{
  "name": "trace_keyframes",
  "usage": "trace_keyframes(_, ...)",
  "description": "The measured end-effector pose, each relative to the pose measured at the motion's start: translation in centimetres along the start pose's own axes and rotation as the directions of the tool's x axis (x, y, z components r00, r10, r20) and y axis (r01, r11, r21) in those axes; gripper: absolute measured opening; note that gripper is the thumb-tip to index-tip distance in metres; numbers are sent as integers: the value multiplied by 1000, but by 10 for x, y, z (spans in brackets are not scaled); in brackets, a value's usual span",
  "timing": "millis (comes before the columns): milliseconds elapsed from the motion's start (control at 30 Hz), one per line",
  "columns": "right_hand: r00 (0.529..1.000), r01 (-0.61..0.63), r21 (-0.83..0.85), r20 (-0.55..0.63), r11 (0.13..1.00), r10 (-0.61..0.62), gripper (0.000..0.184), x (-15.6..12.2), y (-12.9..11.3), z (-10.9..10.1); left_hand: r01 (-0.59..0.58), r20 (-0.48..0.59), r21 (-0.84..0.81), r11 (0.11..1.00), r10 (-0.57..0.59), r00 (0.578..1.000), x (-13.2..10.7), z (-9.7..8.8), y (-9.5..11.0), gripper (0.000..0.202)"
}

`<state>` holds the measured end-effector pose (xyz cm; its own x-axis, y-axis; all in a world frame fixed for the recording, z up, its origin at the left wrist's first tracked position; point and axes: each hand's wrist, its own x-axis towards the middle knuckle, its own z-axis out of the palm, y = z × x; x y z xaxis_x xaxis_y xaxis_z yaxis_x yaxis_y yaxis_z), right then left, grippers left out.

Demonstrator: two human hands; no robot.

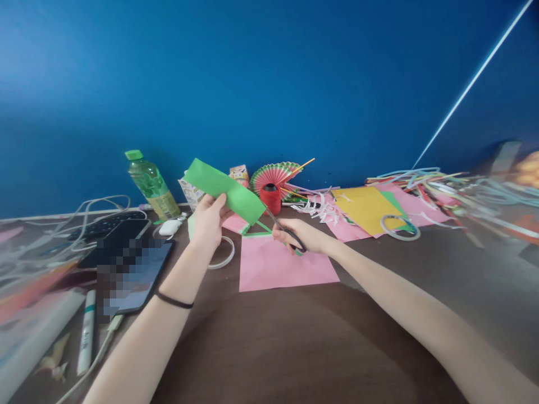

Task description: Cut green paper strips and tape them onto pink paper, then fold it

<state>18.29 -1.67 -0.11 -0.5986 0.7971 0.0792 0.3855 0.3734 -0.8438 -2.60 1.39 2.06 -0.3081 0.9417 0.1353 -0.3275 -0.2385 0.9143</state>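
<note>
My left hand (208,220) is raised above the table and pinches a folded strip of green paper (225,189), held up at a slant. My right hand (300,235) is closed round the handles of a pair of scissors (283,229), whose blades reach up to the right end of the green strip. A thin green offcut (257,230) hangs just below the blades. Beneath both hands a pink paper sheet (282,265) lies flat on the brown table (295,348).
A tape ring (223,253), a green bottle (150,185), a red thread spool (270,197) and a paper fan (273,175) stand behind. Coloured sheets (367,209) and paper strips pile up at the right. A tablet (126,269), cables and a pen (87,331) lie at the left.
</note>
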Motion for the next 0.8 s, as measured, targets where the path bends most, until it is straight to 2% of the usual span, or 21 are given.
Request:
trace_keyframes(267, 999, 22, -81, -43, 996, -26, 29, -1, -3, 0, -23, 62, 44, 999, 20, 998, -2, -1, -3, 11)
trace_keyframes(800, 999, 7, -37, -32, 999, -8, 31, 0, -2, 1, 7, 87, 28, 1000, -9, 996, -4, 0, -5, 11)
